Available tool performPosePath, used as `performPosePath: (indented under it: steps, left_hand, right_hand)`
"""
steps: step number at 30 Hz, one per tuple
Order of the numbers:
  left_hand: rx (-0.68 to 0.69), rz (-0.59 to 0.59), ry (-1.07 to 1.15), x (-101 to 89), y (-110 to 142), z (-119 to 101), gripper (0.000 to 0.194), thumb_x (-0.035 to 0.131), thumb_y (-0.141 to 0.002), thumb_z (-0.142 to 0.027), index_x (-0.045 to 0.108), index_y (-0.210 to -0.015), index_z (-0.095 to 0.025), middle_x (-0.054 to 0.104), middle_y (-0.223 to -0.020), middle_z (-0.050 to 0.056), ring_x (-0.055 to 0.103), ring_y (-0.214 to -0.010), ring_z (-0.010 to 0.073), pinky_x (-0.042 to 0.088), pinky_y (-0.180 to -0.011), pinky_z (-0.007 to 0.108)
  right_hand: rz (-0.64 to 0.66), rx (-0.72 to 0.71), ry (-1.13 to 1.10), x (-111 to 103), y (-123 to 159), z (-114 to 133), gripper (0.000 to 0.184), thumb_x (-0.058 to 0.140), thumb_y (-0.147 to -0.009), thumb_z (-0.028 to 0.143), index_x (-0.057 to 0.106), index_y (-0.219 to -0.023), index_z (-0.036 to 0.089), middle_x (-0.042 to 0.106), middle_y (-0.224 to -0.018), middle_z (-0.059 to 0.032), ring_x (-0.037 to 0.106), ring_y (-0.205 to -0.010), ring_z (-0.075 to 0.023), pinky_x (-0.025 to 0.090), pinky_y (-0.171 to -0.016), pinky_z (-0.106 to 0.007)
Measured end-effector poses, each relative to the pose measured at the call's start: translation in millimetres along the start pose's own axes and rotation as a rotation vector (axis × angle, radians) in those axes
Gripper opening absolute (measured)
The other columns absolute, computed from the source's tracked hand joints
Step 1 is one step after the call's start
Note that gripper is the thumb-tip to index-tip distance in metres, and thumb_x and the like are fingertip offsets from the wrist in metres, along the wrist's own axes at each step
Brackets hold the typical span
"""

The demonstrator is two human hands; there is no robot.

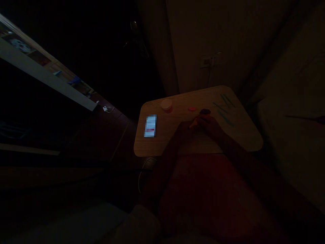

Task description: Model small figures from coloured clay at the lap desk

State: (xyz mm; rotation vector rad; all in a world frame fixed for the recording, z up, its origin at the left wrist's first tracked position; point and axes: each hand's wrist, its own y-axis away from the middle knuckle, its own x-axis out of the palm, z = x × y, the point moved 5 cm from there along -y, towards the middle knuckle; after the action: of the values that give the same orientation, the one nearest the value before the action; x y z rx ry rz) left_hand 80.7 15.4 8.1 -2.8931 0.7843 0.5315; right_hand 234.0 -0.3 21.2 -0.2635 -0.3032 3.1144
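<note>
Both hands meet over the wooden table in dim light. Between them shows an orange piece (194, 123), soft-looking like modelling clay, narrowing toward its lower left end. My left hand (183, 129) is closed at that narrow end. From the right, my right hand (208, 124) closes over the other end, where more orange shows under the fingers. Just beyond the right hand lies a dark purple lump (205, 111), with a small flat orange-red piece (192, 108) to its left. Darkness hides the finger details.
On the small table (162, 147) lie a lit phone (150, 126) at left, a round lidded tub (166, 104) at the back, and several thin green sticks (223, 111) at right. A wall socket (210, 61) with a cord is behind. A white cable (139, 179) hangs below the front edge.
</note>
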Motion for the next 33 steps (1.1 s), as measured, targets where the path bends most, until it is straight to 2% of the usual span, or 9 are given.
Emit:
performPosePath:
  steps: [5,19,25,33]
  left_hand:
    - [-0.016,0.001,-0.001,0.8,-0.4,4.2,0.047,0.069,-0.086,-0.061,0.067,-0.076,-0.015,0.054,-0.068,-0.002,0.044,-0.066,0.0126,0.031,-0.062,0.026]
    - [0.010,0.030,-0.011,0.8,-0.8,2.4,0.048,0.068,-0.087,-0.061,0.073,-0.087,-0.013,0.060,-0.073,-0.001,0.049,-0.069,0.0136,0.037,-0.066,0.027]
    - [-0.037,0.014,-0.041,0.0,0.1,2.2,0.048,0.068,-0.086,-0.062,0.070,-0.080,-0.014,0.058,-0.070,-0.001,0.047,-0.068,0.0133,0.034,-0.063,0.025]
    - [-0.016,0.030,-0.039,0.5,0.3,0.5,0.047,0.069,-0.087,-0.060,0.070,-0.080,-0.014,0.057,-0.071,-0.001,0.047,-0.067,0.0125,0.035,-0.064,0.025]
  right_hand:
    - [0.008,0.016,-0.021,-0.1,0.6,-1.3,0.032,0.066,-0.088,0.052,0.073,-0.081,0.021,0.074,-0.086,-0.0063,0.066,-0.084,-0.0234,0.053,-0.081,-0.036]
    - [0.003,0.026,-0.032,-0.8,1.3,-2.0,0.035,0.067,-0.089,0.056,0.072,-0.080,0.022,0.073,-0.087,-0.0062,0.066,-0.084,-0.0240,0.054,-0.082,-0.037]
    - [0.014,0.014,-0.009,-1.7,1.6,0.2,0.037,0.066,-0.091,0.058,0.074,-0.082,0.022,0.074,-0.088,-0.0069,0.067,-0.087,-0.0242,0.055,-0.084,-0.037]
    - [-0.007,0.017,-0.045,-1.8,1.3,-2.1,0.032,0.068,-0.087,0.053,0.074,-0.081,0.022,0.075,-0.090,-0.0068,0.067,-0.088,-0.0247,0.054,-0.086,-0.038]
